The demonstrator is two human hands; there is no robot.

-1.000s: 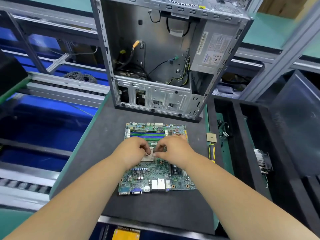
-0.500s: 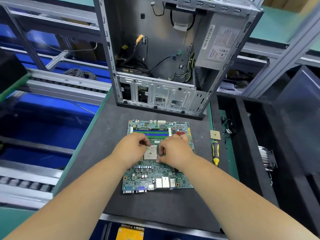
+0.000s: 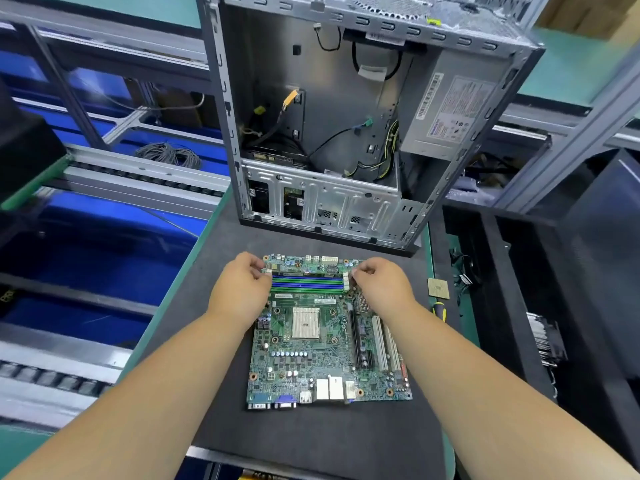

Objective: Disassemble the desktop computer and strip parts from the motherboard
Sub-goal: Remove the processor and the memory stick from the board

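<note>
The board (image 3: pixel 329 337) lies flat on the dark mat (image 3: pixel 311 441), just in front of the open case (image 3: pixel 346 126), which stands upright and holds one power supply (image 3: pixel 450 109) in its upper right corner plus loose cables (image 3: pixel 381 157) (yellow, black, orange-tipped). Both hands are at the ends of the memory slots (image 3: pixel 307 284), four in all, blue and green. The left hand (image 3: pixel 242 289) pinches the white clips at the left end with curled fingers; the right hand (image 3: pixel 381 285) pinches those at the right end. The socket (image 3: pixel 305 322) on the board sits bare. One chip (image 3: pixel 438 288) lies right of the board, with a screwdriver (image 3: pixel 439 310) just below it. The black tray (image 3: pixel 519 306) at right holds a finned heatsink (image 3: pixel 543 341) and some wires (image 3: pixel 462 271).
</note>
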